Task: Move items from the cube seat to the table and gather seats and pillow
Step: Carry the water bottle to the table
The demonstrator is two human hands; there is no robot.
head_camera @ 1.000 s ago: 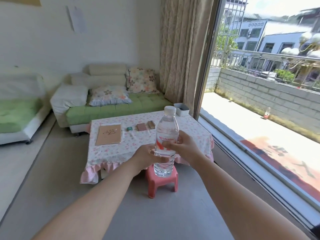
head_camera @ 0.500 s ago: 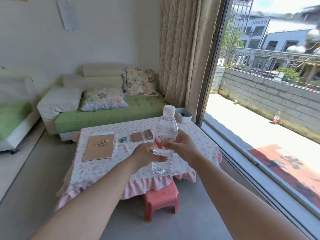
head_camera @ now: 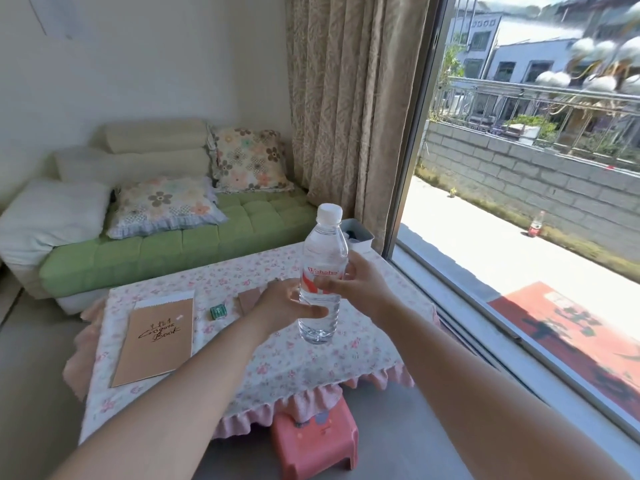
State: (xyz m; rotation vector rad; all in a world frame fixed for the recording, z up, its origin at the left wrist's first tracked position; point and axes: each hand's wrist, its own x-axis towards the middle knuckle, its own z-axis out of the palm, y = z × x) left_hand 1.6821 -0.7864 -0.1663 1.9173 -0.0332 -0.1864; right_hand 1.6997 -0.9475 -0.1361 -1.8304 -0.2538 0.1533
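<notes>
Gripping water bottle [head_camera: 322,278] over table [head_camera: 360,355], left hand [head_camera: 287,306] and right hand [head_camera: 360,285] both clamped, pink stool [head_camera: 315,441] half hidden.

**What's on my counter right now**

My low counter [head_camera: 363,351] has a floral cloth. Lying on it: a brown notebook [head_camera: 156,337] on the left, a little green box [head_camera: 218,311] beside it, a brown card [head_camera: 251,299], and a white tray [head_camera: 360,233] at the far corner.

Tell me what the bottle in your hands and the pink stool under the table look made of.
Bottle: clear thin plastic, glossy; see-through walls, white screw cap. Pink stool: moulded plastic by the look, smooth, slightly shiny, one-piece legs.
</notes>
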